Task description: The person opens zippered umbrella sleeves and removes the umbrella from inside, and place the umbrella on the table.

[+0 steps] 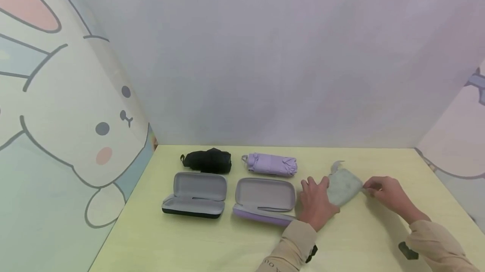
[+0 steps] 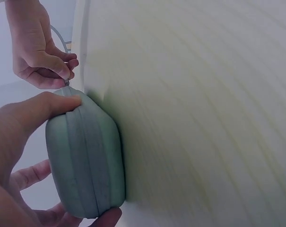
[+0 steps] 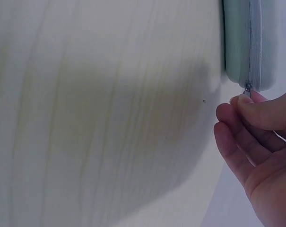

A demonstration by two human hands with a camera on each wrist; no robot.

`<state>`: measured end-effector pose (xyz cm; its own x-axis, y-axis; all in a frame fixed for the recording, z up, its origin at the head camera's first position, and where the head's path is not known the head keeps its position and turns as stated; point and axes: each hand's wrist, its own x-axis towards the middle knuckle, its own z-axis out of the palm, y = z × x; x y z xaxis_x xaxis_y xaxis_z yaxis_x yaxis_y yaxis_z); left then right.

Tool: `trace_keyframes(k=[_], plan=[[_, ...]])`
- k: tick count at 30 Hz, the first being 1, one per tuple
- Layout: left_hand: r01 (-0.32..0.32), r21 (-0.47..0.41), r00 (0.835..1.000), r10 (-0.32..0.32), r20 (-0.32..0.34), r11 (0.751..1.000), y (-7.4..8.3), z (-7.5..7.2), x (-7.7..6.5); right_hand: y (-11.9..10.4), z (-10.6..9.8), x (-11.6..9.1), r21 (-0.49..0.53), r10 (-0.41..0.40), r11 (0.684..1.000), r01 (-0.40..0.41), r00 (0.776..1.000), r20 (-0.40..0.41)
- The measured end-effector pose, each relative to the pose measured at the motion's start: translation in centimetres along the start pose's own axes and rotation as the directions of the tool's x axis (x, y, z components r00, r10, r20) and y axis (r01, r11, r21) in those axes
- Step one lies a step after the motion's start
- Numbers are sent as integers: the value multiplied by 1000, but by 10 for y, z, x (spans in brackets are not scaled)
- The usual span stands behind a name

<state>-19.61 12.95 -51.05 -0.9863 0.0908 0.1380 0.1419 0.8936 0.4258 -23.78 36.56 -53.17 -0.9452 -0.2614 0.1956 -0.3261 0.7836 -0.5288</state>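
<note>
A pale green zippered case (image 1: 344,185) sits toward the right of the table, with a strap loop (image 1: 336,166) at its back. My left hand (image 1: 316,202) grips the case from its left side; in the left wrist view the thumb lies on top near the grey zipper seam (image 2: 88,156) and fingers wrap the near end. At the case's right corner my right hand (image 1: 390,196) pinches the zipper pull (image 3: 247,92) between thumb and finger. Along the sides in the wrist views, the seam looks closed. The contents are hidden.
Left of my left hand lies an open purple case (image 1: 265,217) with a grey lining, and farther left an open black case (image 1: 193,211). Behind them rest a folded black umbrella (image 1: 210,161) and a folded lilac umbrella (image 1: 270,164). A wall panel (image 1: 284,74) rises behind the table.
</note>
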Motion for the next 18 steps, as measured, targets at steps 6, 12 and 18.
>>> trace_keyframes(k=[6,12,18], plan=[[8,6,1000,-8,-5,1000,2,0,0,-2,1,-1,-4,-2,1000,2,1000,-15],[19,16,1000,-18,-14,1000,3,2,-1,-5,2,-2,-14,-11,1000,10,999,-38],[19,43,999,-17,-44,999,4,3,-2,-9,3,-4,-33,11,999,-13,999,-43]])
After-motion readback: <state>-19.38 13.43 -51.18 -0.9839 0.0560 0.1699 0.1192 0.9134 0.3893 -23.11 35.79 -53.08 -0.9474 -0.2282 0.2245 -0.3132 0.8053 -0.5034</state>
